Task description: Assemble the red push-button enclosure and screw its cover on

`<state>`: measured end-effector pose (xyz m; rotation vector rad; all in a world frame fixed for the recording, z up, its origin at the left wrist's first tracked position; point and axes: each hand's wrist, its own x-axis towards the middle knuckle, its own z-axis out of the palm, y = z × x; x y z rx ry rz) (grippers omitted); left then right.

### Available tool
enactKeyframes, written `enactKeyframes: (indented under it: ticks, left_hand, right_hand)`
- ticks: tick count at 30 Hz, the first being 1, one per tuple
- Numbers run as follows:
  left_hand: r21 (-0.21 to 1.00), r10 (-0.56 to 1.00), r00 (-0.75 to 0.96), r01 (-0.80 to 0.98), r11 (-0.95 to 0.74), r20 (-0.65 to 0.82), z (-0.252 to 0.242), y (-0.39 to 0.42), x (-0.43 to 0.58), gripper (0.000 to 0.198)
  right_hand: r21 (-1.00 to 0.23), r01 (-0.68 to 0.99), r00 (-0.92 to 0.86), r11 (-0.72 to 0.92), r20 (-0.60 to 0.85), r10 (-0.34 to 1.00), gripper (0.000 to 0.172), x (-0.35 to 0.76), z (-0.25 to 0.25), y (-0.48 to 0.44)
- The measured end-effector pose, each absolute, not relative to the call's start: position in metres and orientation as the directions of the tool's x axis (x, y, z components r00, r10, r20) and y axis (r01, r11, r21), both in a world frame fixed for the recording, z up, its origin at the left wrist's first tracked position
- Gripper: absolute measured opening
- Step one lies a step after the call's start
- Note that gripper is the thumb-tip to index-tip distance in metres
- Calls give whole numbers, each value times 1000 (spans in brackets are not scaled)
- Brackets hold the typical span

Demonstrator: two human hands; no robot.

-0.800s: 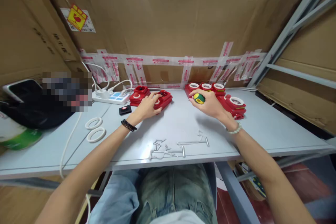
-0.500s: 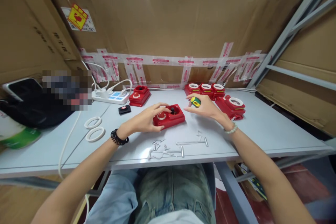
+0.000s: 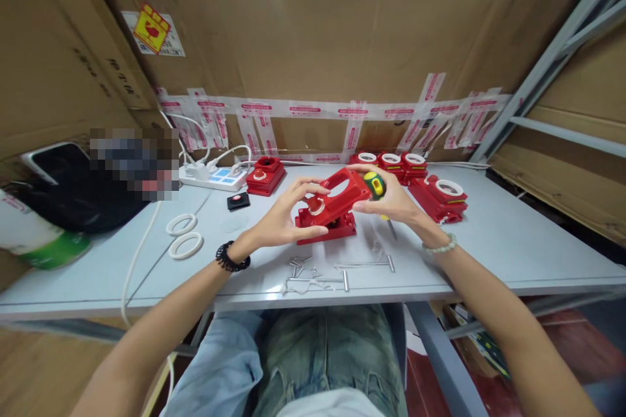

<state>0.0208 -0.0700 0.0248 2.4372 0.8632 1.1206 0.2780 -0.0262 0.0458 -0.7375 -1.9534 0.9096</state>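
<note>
A red housing cover (image 3: 348, 197) with a large round hole is tilted up above its red base (image 3: 342, 230), which rests on the table. My left hand (image 3: 283, 216) grips the cover's left end, thumb in front and fingers over the top. In my right hand (image 3: 394, 199) is a screwdriver (image 3: 375, 185) with a green and yellow handle, its shaft pointing down past the palm. The right thumb and fingertips also touch the cover's right end. Dark parts inside the base are mostly hidden under the cover. Small screws (image 3: 300, 266) and T-shaped metal rods (image 3: 345, 281) lie in front.
Several red units with white rings (image 3: 448, 188) stand at the back right. Behind my left hand are another red unit (image 3: 265, 177), a black square piece (image 3: 238, 201) and a power strip (image 3: 220, 177). Two white rings (image 3: 186, 245) and a cable lie left. Cardboard (image 3: 303, 32) walls the back.
The red cover has been lifted and tilted off its base. My right hand has moved in to the cover's right end, still holding the screwdriver. The camera view shifted slightly.
</note>
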Motion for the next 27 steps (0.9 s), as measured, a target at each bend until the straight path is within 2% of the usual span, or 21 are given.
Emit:
enactKeyframes:
  ticks: [4,9,11,12,14,17,21,24,27]
  left_hand:
    - [555,653,447,347,-756,611,23,-76,33,53]
    - [509,631,489,374,-775,602,26,-81,28,65]
    - [459,664,458,486,-743,591,29,-82,13,62]
    - [422,689,417,568,-707,593,30,-83,2,54]
    - [335,727,303,734,-590,616,33,-86,-28,39]
    - [214,769,168,904,-370,617,29,-95,-80,35]
    - [251,895,22,957,-148,446,12,-108,-129,45]
    - [234,952,64,962,-138,298,2,-109,-139,57]
    - [147,971,91,981,-126,221,0,-106,-143,66]
  right_hand:
    - [-891,94,-429,444,366,826,81,275,48,-32]
    - [-853,74,-387,517,454,803,68,269,49,-35]
    - [-824,98,-340,558,499,797,64,271,51,-35]
    - [-814,112,-315,570,515,797,61,273,52,-35]
    - [-810,129,-273,572,526,806,55,277,54,-34]
    - [-816,133,-257,563,520,814,49,279,55,-33]
    - [-782,180,-263,597,547,795,48,278,55,-34]
    - [-761,194,-267,619,566,780,50,278,54,-33]
    - [-756,201,-254,623,574,779,53,279,51,-31]
